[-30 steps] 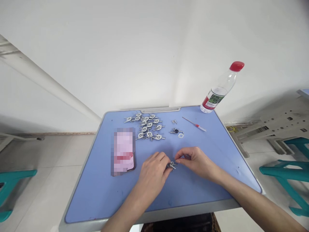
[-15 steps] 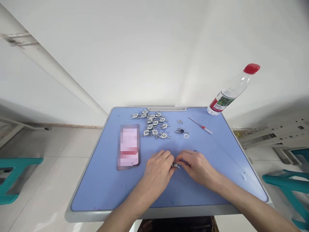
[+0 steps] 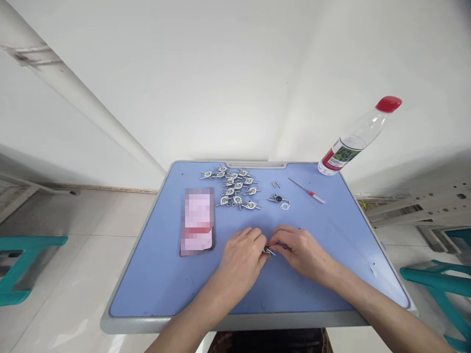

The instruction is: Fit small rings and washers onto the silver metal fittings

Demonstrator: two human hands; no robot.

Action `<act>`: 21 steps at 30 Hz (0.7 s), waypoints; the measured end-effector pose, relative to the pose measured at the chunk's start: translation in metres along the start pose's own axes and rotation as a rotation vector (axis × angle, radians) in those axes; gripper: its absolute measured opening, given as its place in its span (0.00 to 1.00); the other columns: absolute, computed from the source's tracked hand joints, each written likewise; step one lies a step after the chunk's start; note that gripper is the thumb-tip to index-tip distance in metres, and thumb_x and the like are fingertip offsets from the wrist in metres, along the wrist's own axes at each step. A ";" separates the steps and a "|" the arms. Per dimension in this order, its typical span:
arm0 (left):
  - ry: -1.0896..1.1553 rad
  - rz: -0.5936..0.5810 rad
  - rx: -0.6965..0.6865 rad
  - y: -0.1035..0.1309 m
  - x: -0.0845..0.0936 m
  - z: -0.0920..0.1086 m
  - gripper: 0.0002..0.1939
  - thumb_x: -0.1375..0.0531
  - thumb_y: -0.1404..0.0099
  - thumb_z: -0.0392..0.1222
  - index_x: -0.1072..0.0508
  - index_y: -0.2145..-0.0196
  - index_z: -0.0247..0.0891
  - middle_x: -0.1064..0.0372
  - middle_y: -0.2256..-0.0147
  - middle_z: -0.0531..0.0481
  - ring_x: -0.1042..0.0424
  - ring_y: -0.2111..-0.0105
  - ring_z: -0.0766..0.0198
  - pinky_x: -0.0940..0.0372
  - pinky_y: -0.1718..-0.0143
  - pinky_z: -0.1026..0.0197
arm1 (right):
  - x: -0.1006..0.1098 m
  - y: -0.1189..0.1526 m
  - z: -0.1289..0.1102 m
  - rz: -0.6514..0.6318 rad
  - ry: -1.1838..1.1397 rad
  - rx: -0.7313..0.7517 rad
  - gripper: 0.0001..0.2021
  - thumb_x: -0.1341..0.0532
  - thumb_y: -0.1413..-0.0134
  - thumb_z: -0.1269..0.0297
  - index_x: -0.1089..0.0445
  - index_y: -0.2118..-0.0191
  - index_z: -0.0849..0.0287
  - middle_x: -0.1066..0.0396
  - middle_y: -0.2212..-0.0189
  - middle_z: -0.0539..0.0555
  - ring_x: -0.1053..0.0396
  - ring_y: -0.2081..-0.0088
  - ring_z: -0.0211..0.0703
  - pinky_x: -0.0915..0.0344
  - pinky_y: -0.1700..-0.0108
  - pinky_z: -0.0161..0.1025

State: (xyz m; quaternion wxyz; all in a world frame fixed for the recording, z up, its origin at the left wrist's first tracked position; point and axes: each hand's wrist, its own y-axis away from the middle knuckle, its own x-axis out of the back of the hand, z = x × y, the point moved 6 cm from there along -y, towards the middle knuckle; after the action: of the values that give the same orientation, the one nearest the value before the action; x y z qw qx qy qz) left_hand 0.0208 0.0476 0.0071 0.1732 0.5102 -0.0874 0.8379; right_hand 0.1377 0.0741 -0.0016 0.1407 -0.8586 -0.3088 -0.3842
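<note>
Blue desk (image 3: 158, 289), near edge bare; left hand (image 3: 241, 260), right hand (image 3: 300, 250) pinch small metal part (image 3: 268, 251) (mid-desk).

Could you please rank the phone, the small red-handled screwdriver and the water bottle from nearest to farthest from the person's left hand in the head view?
From the left hand:
1. Phone, just to its left on the blue desk.
2. Red-handled screwdriver, far side, to the right.
3. Water bottle, at the far right corner.
</note>
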 end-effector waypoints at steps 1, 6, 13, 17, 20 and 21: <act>-0.002 -0.003 0.001 0.000 0.000 0.000 0.06 0.41 0.36 0.32 0.33 0.70 0.38 0.33 0.68 0.53 0.33 0.66 0.61 0.40 0.67 0.58 | 0.001 0.000 0.000 -0.007 -0.005 0.001 0.11 0.46 0.42 0.76 0.27 0.66 0.58 0.27 0.66 0.52 0.29 0.68 0.37 0.35 0.65 0.33; -0.016 -0.008 0.008 0.000 -0.001 -0.001 0.05 0.41 0.35 0.33 0.33 0.70 0.38 0.32 0.68 0.53 0.33 0.66 0.61 0.40 0.66 0.58 | 0.013 0.001 0.000 -0.024 -0.041 -0.003 0.10 0.45 0.39 0.72 0.26 0.62 0.56 0.27 0.65 0.51 0.29 0.67 0.37 0.35 0.63 0.33; 0.005 -0.013 -0.003 0.001 -0.003 -0.002 0.06 0.42 0.36 0.32 0.33 0.70 0.38 0.34 0.68 0.53 0.34 0.65 0.61 0.41 0.66 0.58 | 0.008 0.007 0.003 -0.105 0.081 -0.031 0.10 0.44 0.41 0.75 0.26 0.63 0.57 0.26 0.66 0.51 0.30 0.69 0.38 0.38 0.66 0.34; 0.038 -0.039 0.005 0.001 -0.003 -0.002 0.05 0.41 0.36 0.32 0.33 0.70 0.39 0.34 0.68 0.54 0.35 0.65 0.62 0.41 0.66 0.59 | -0.003 0.011 0.008 -0.131 0.130 -0.057 0.08 0.42 0.43 0.75 0.27 0.65 0.57 0.27 0.68 0.50 0.31 0.71 0.37 0.41 0.69 0.33; 0.043 -0.043 -0.003 0.002 -0.003 -0.001 0.05 0.42 0.35 0.33 0.32 0.69 0.39 0.34 0.67 0.53 0.35 0.65 0.62 0.41 0.65 0.59 | -0.004 0.012 0.011 -0.122 0.131 -0.075 0.07 0.42 0.44 0.75 0.28 0.67 0.57 0.27 0.70 0.49 0.32 0.72 0.37 0.43 0.70 0.33; 0.040 -0.044 -0.005 0.002 -0.002 -0.001 0.05 0.42 0.35 0.33 0.31 0.69 0.39 0.34 0.67 0.53 0.35 0.64 0.62 0.41 0.65 0.59 | -0.004 0.012 0.011 -0.122 0.128 -0.077 0.07 0.42 0.44 0.75 0.28 0.68 0.57 0.27 0.71 0.49 0.32 0.72 0.36 0.43 0.70 0.33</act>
State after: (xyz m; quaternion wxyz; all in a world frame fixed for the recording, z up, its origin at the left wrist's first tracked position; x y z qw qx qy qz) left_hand 0.0203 0.0459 0.0045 0.1946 0.4948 -0.0748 0.8436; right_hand 0.1498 0.0682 -0.0122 0.1033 -0.8168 -0.3358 -0.4577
